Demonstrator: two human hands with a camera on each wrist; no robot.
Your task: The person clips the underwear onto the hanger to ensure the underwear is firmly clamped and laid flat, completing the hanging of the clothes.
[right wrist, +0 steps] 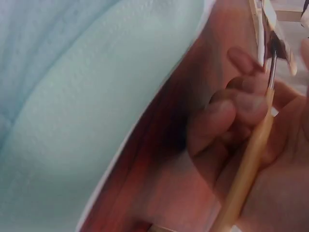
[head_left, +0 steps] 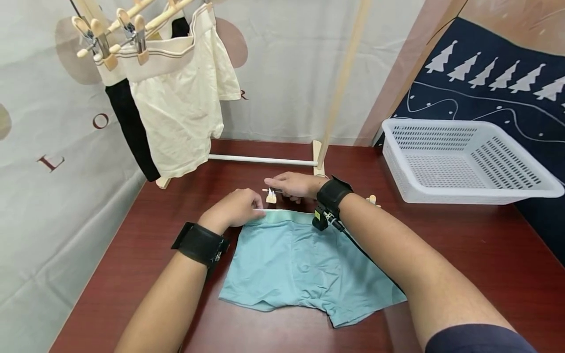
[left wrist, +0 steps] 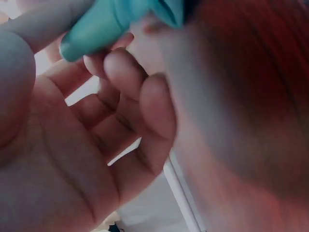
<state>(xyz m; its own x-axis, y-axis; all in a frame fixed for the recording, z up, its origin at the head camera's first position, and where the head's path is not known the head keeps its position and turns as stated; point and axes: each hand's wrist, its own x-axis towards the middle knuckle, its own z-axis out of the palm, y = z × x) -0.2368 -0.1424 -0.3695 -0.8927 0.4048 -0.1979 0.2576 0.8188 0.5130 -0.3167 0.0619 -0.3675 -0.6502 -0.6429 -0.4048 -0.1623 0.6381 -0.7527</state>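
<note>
Light blue boxer briefs point(head_left: 304, 264) lie spread on the table, with the paler waistband toward the back. At the waistband's left end my left hand point(head_left: 234, 208) pinches the fabric between thumb and index finger; the teal cloth point(left wrist: 96, 34) shows there in the left wrist view. My right hand point(head_left: 296, 185) grips a wooden clip hanger point(right wrist: 251, 164) by its bar, just behind the waistband. One hanger clip point(head_left: 271, 197) hangs near the left fingers. Another clip point(head_left: 372, 199) pokes out beyond the right forearm, which hides the bar between.
A wooden drying rack with a white lower rod point(head_left: 265, 160) stands at the back. White shorts point(head_left: 176, 108) and a black garment point(head_left: 130, 127) hang from it on clip hangers at the left. The white perforated basket point(head_left: 468, 193) sits at the back right.
</note>
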